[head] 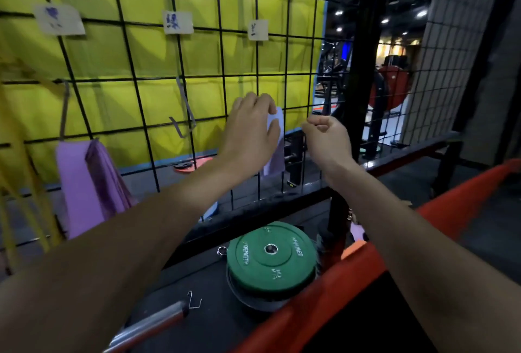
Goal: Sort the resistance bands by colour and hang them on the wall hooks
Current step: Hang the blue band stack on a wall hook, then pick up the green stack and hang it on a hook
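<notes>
Below the person's forearms, nearest to them, a green weight plate [270, 256] lies flat on a dark plate under it, with a small loose wire hook [194, 300] and a metal bar with a red end [149, 324] down to the left of it. An orange padded edge [338, 282] runs under the right forearm.

Further out, both hands are raised against a black wire grid [220, 51]. The left hand [251, 130] grips a pale lilac band [275, 144], thumb and fingers closed on its top, and the band hangs straight down behind the wrist. The right hand [327, 135], just beside it, has its fingers curled in, the fingertips pinched together; I cannot tell whether they hold anything.

Well left of the left hand, a purple band [84, 183] hangs folded from 1 hook. Between them an empty metal hook [186, 110] sits on the grid. Above the hands, 3 paper labels [178, 22] are fixed to the wires, and a yellow sheet [98, 56] lies behind.
</notes>
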